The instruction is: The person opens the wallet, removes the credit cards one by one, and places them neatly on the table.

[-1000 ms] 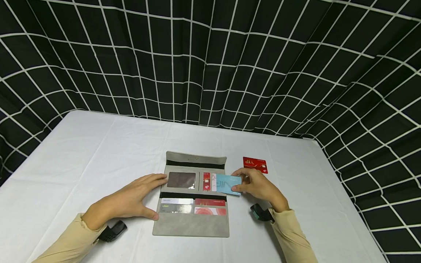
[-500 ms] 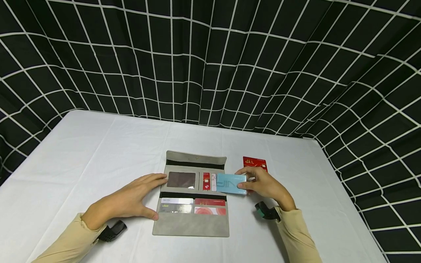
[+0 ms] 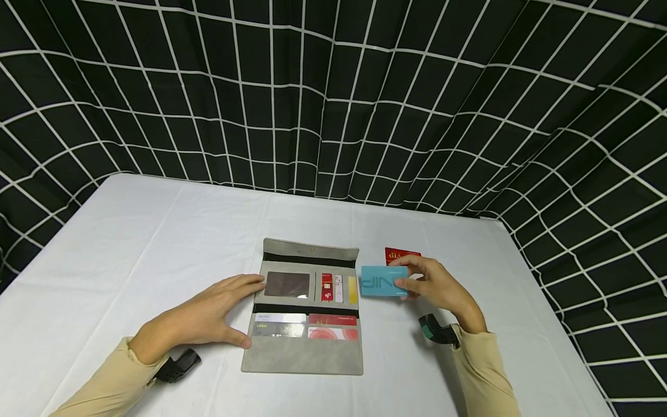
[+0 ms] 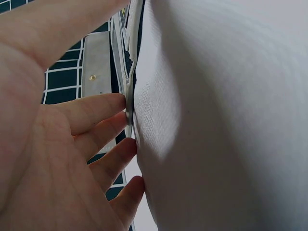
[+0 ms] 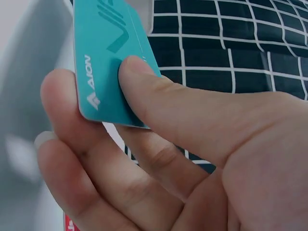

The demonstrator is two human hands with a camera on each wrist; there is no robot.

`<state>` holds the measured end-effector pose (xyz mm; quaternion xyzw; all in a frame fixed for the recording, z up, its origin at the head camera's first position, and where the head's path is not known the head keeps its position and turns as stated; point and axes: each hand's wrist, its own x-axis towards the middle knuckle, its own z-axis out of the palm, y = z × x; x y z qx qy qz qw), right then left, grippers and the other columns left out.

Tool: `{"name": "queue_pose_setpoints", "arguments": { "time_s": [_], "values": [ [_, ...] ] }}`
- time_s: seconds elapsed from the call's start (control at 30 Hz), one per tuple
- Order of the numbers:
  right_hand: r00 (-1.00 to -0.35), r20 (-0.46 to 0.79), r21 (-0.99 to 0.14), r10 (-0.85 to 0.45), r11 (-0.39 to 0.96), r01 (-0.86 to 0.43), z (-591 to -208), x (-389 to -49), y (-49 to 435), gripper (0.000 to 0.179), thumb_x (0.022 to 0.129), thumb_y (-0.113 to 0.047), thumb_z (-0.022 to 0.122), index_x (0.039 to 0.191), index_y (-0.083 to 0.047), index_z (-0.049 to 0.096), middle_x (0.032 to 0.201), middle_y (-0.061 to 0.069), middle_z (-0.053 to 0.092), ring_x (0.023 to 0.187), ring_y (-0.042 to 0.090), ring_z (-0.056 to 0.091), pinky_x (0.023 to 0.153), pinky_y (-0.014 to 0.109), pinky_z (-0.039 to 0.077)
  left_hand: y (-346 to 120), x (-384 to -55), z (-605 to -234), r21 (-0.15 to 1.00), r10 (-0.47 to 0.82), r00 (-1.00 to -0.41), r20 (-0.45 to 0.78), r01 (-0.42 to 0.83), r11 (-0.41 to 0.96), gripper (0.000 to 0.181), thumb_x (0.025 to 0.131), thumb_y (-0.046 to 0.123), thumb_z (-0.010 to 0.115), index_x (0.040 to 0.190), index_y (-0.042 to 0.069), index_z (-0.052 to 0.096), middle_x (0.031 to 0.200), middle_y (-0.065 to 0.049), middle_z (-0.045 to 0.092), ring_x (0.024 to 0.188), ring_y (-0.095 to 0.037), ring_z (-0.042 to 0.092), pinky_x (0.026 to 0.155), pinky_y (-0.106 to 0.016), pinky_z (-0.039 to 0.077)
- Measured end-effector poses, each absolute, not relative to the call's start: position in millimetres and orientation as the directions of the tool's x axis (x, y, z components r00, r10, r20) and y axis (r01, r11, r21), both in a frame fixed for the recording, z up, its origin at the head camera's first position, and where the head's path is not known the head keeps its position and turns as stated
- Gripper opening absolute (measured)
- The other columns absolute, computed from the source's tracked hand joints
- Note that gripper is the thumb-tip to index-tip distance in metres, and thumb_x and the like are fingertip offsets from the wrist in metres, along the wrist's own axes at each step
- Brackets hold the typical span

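Head view: The right hand (image 3: 438, 285) pinched a turquoise VIP card (image 3: 377, 281) just beside the gray wallet (image 3: 304, 356), whose edge the outstretched left hand (image 3: 200, 313) touched, a slackening pinch risking a drop onto the red VIP card (image 3: 400, 254).

I'm holding a teal card (image 3: 381, 281) right of the grey wallet (image 3: 302, 356); red-and-gold card (image 3: 398, 255), same side. My sleeves (image 3: 483, 370): beige. White cloth (image 3: 182, 231) under the wallet, white-gridded black curtain (image 3: 292, 110) behind it.
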<state>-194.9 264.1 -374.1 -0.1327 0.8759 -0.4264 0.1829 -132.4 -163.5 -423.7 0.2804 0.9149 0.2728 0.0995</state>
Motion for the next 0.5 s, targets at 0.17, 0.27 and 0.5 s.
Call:
{"name": "queue_pose_setpoints", "arguments": {
  "time_s": [0.17, 0.27, 0.5],
  "values": [
    [-0.910, -0.196, -0.786, -0.364, 0.614, -0.076, -371, -195, 271, 0.039, 0.093, -0.009, 0.067, 0.130, 0.001, 0.058, 0.099, 0.020, 0.063, 0.070, 0.026, 0.069, 0.065, 0.035, 0.060, -163, -133, -424, 0.555, 0.567, -0.823, -0.030, 0.459, 0.694, 0.102, 0.068, 0.053, 0.084, 0.148, 0.003, 0.044, 0.155, -0.013, 0.040, 0.143, -0.039, 0.037, 0.114, -0.061, 0.033],
    [-0.918, -0.190, -0.789, -0.347, 0.611, -0.067, -369, -196, 277, 0.040, 0.095, -0.008, 0.064, 0.133, 0.002, 0.055, 0.106, 0.024, 0.061, 0.073, 0.028, 0.072, 0.068, 0.035, 0.061, -163, -133, -424, 0.556, 0.567, -0.823, -0.030, 0.458, 0.694, 0.102, 0.068, 0.052, 0.084, 0.147, 0.003, 0.044, 0.155, -0.013, 0.040, 0.143, -0.039, 0.037, 0.114, -0.062, 0.033],
    [-0.935, -0.169, -0.793, -0.312, 0.606, -0.058, -365, -197, 293, 0.042, 0.100, -0.010, 0.057, 0.138, 0.003, 0.047, 0.120, 0.030, 0.057, 0.080, 0.029, 0.074, 0.072, 0.033, 0.061, -164, -133, -424, 0.555, 0.568, -0.822, -0.033, 0.458, 0.695, 0.101, 0.068, 0.052, 0.084, 0.147, 0.003, 0.044, 0.155, -0.013, 0.040, 0.143, -0.039, 0.037, 0.114, -0.062, 0.033]
  ]
}}
